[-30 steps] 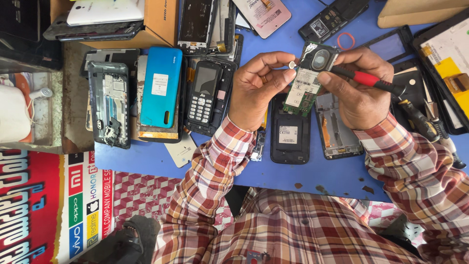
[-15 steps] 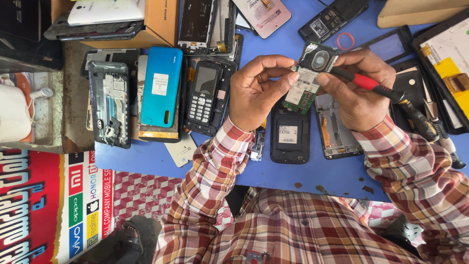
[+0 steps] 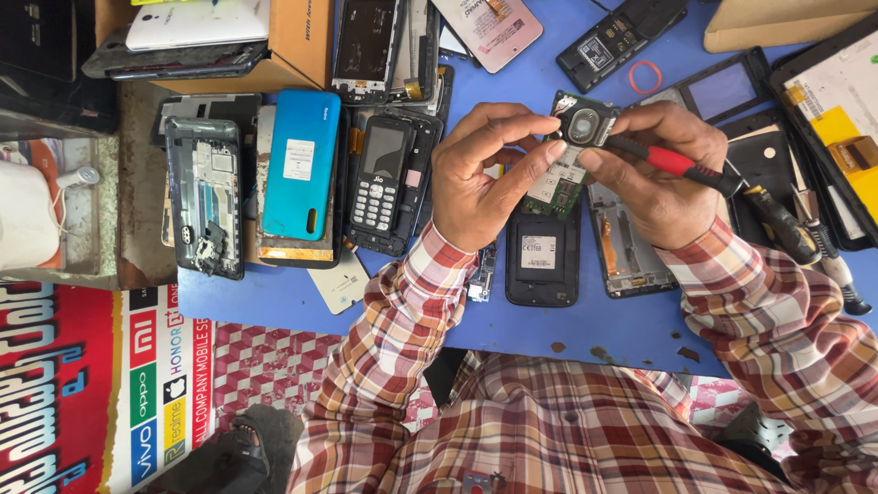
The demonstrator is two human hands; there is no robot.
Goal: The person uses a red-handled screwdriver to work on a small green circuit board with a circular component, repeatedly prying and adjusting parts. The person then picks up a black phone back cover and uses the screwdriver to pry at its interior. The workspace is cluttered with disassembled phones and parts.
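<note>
Circuit board (image 3: 560,176): green, with round black speaker.

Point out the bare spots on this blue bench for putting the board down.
Bare blue bench top lies along the near edge, below the turquoise phone back and under the black battery shell. Everything farther back is crowded with phone parts.

left hand (image 3: 480,178) pinching, right hand (image 3: 654,174) gripping

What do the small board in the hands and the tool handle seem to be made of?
The circuit board looks like green laminate, matt, with a dark round part fitted at its top. The screwdriver handle in the right hand looks like smooth red plastic, with a slight sheen. The left hand pinches the board.
</note>
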